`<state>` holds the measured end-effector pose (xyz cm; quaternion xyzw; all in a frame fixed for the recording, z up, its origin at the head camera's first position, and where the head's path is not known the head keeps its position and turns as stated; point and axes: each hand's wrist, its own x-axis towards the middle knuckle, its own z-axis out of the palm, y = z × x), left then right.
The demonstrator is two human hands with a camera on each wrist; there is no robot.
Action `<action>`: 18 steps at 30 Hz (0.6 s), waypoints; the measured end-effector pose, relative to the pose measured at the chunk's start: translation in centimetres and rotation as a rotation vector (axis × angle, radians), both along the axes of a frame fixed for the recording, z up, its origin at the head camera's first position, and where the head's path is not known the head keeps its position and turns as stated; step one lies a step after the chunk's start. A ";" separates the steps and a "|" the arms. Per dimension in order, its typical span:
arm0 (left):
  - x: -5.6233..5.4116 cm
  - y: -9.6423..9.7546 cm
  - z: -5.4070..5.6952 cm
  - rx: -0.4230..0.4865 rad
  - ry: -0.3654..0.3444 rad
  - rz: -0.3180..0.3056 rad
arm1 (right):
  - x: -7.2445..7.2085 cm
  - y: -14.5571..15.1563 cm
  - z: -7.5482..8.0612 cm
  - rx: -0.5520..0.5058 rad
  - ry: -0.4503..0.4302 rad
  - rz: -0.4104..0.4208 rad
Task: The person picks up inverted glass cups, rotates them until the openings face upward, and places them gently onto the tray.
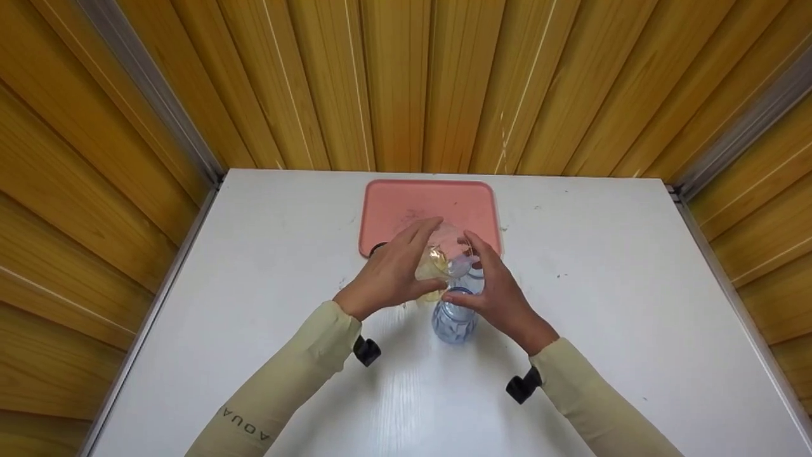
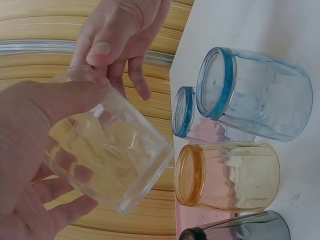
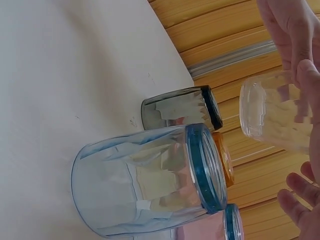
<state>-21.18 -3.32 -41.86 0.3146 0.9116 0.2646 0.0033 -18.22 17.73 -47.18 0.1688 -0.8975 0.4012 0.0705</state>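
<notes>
The left hand [image 1: 393,273] gripped a clear cup [image 2: 115,155], thumb over the rim and fingers curled round the side; the right hand [image 1: 501,292] curved loosely at the cup's 3 o'clock, fingers apart, seemingly bearing no weight. Whether its thumb touched was unclear. The cup hung above the counter [image 1: 602,285], towards 12 o'clock from the near blue cup [image 1: 455,324]. Good handling called, I judged, for a light, even grip, a levelled base and clearance over the rims below.

The left wrist view showed the clear cup's thick base and tilt, largely masked from the head view, plus an amber cup [image 2: 230,175], a second blue cup [image 2: 212,127] and a dark cup [image 2: 255,227], overhead merely a rim between 10 and 11 o'clock. Only the head view gave most of the pink tray [image 1: 428,200].
</notes>
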 end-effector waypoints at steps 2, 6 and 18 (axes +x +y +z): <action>0.0 0.0 0.1 0.013 0.003 0.004 | 0.0 0.0 -0.2 0.000 -0.009 -0.011; 0.1 0.1 0.3 0.047 -0.001 0.017 | -0.2 -0.2 -0.4 -0.012 -0.005 -0.018; 0.2 0.1 0.3 0.146 -0.006 0.003 | -0.1 -1.2 -0.4 -0.002 -0.013 -0.055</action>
